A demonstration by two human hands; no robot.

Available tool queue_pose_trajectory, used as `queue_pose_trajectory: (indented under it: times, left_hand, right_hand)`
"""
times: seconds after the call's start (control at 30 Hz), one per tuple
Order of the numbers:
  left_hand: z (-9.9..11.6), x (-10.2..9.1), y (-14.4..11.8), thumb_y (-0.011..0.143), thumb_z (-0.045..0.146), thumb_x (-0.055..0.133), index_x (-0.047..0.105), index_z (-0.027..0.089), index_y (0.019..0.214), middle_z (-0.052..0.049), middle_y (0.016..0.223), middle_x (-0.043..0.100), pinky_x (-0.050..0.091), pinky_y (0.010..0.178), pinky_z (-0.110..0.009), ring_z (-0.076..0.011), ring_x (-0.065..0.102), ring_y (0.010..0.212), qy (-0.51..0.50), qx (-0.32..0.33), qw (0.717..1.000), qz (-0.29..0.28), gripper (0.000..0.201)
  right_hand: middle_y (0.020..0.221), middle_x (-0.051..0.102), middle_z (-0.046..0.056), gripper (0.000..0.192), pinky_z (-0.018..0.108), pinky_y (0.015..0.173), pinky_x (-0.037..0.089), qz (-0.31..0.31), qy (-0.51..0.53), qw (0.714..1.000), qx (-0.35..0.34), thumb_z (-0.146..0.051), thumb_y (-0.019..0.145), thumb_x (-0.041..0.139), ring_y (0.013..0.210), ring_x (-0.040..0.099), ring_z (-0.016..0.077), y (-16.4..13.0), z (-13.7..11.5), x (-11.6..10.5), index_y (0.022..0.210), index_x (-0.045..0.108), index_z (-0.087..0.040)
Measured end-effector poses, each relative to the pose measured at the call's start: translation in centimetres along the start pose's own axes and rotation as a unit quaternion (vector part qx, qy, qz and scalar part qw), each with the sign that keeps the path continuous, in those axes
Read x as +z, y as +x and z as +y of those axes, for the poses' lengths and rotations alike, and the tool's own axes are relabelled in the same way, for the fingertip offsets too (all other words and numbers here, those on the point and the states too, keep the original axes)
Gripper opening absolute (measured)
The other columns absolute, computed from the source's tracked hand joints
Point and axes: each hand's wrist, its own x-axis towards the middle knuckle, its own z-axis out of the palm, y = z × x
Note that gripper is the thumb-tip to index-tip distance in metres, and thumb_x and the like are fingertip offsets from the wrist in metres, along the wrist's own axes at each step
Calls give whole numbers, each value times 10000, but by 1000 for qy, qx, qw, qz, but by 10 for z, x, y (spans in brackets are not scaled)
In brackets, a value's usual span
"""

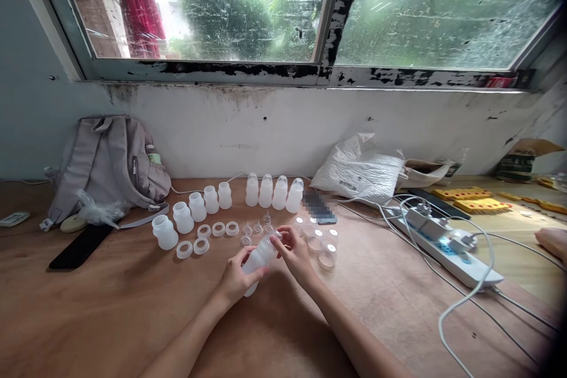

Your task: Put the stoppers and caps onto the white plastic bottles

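Observation:
A frosted white baby bottle [259, 257] is tilted, with its top toward the upper right. My left hand [238, 276] is wrapped round its body. At the top end, my right hand [293, 250] pinches the bottle's collar and teat area; the fingers partly hide that part. Just beyond my hands lie several clear teats [257, 228], with white collar rings [201, 245] to their left. Open bottles [165, 233] without tops stand in a slanting row at the left. Several capped bottles [266, 192] stand behind. Clear domed caps [326, 257] sit beside my right hand.
A grey backpack [106, 159] and a black phone [82, 246] are at the left. Behind the caps lie another phone [322, 209] and a silvery bag [361, 168]. A power strip [452, 251] with looping white cables occupies the right. Someone else's hand [551, 243] shows at the right edge.

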Motion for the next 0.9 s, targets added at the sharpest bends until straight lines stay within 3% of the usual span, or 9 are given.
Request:
queue_pose_trajectory:
  times: [0.23,0.9]
  left_hand:
    - [3,1,0,627,375,644,558,178,984,-22,788,611,424,626,-240,-173,551,712,-7,-5,1000,-10,417]
    - [-5,3,2,597,352,683,572,146,935,-32,776,603,420,635,-247,-175,542,718,-94,-12,995,-6,411]
  right_hand:
    - [592,524,-34,262,240,476,419,3,29,1000,7,-421,716,587,544,528,132,1,-7,2,802,444,-219]
    - [649,562,-19,221,272,536,424,8,53,999,7,-392,727,579,596,548,157,-7,0,8,745,423,-237]
